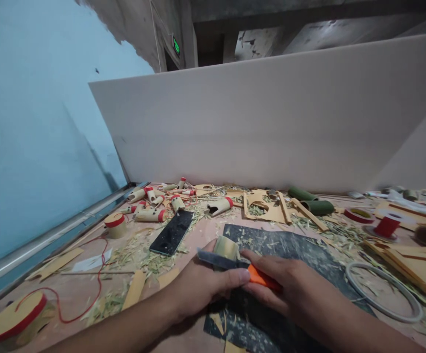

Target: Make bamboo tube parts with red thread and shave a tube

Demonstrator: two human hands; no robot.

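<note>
My left hand point(207, 282) is closed around a short bamboo tube point(227, 246), pale and peeled, with its round end facing up. In my right hand point(291, 282) is the orange handle of a knife point(218, 258). Its dark blade lies across the near side of the tube and points left. My left thumb presses near where blade and handle meet. Both hands are over a black mat point(282, 245) dusted with shavings. The lower part of the tube is hidden by the blade and my fingers.
A black phone point(172, 233) lies left of the mat among shavings. Red-banded bamboo pieces point(150, 214) cluster behind it. A red-rimmed disc point(16, 316) sits near left. Rightward are a grey ring point(384, 291), a red thread spool point(387, 225) and green bamboo point(317, 207). A white board point(264, 122) stands behind.
</note>
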